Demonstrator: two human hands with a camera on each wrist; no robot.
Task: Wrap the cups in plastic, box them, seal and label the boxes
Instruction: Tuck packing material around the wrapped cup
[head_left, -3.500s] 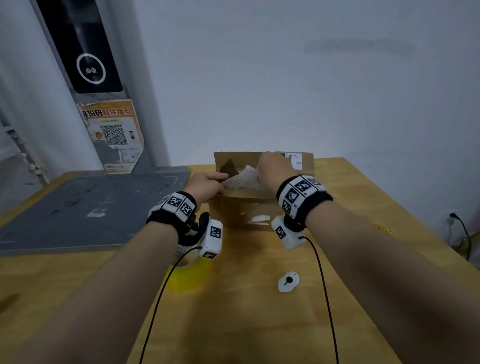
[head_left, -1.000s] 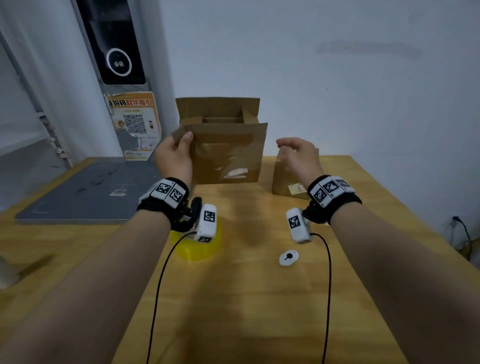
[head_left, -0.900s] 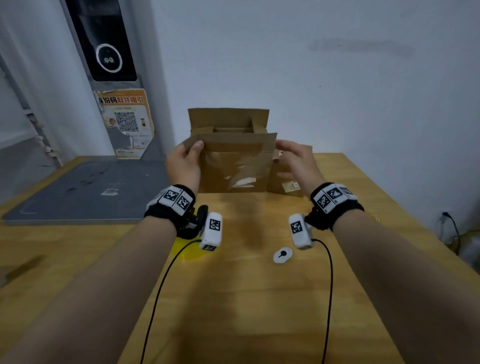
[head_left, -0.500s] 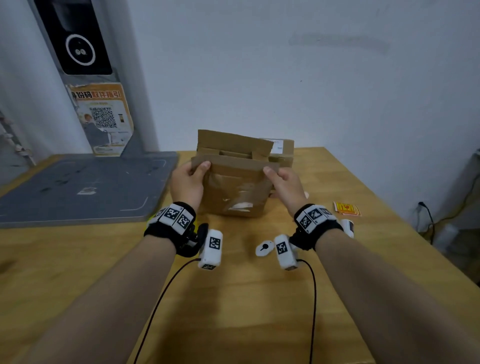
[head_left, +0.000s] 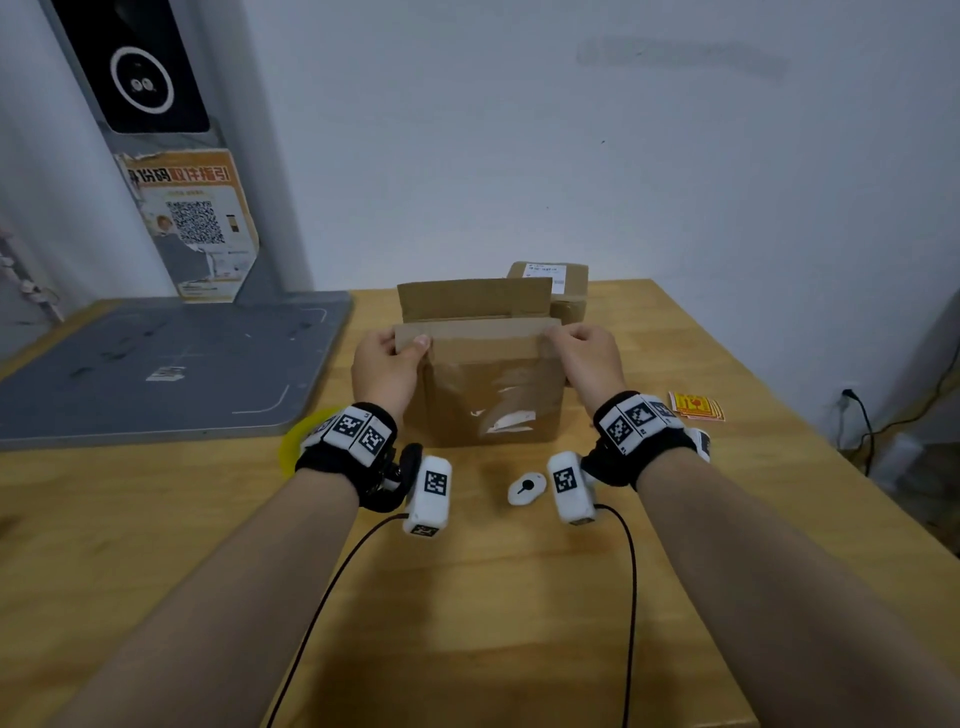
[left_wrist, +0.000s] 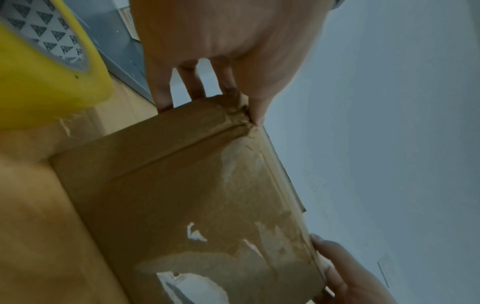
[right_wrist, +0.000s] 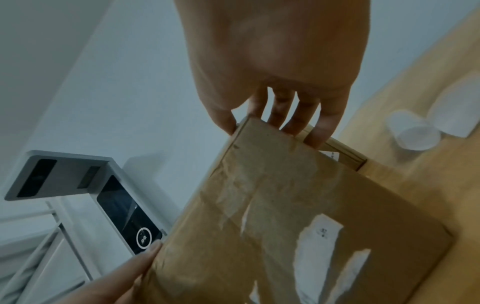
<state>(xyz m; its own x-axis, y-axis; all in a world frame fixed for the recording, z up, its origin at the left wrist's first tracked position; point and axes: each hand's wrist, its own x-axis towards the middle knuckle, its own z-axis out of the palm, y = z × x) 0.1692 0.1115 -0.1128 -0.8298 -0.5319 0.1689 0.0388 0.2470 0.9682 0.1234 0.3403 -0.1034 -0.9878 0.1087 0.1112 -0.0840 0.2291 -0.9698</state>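
An open brown cardboard box (head_left: 493, 395) with torn label scraps on its front stands on the wooden table (head_left: 467, 597). Its far flap stands up. My left hand (head_left: 410, 344) pinches the left end of the near flap, thumb on the front, and my right hand (head_left: 558, 335) pinches the right end the same way. The left wrist view shows the left hand (left_wrist: 233, 98) at the box (left_wrist: 182, 185) corner. The right wrist view shows the right hand (right_wrist: 272, 121) over the box (right_wrist: 298, 205) edge and two clear plastic cups (right_wrist: 413, 133) lying on the table beyond. The box's inside is hidden.
A second, closed box (head_left: 556, 280) with a white label sits behind. A yellow tape roll (head_left: 296, 441) lies by my left wrist, a small white gadget (head_left: 525, 488) lies in front of the box, red-yellow stickers (head_left: 696, 405) lie at the right, and a grey mat (head_left: 156, 364) lies at the left.
The box, held up in the air by my left hand a second ago, now stands on the table. My right hand has come onto the near flap's right end.
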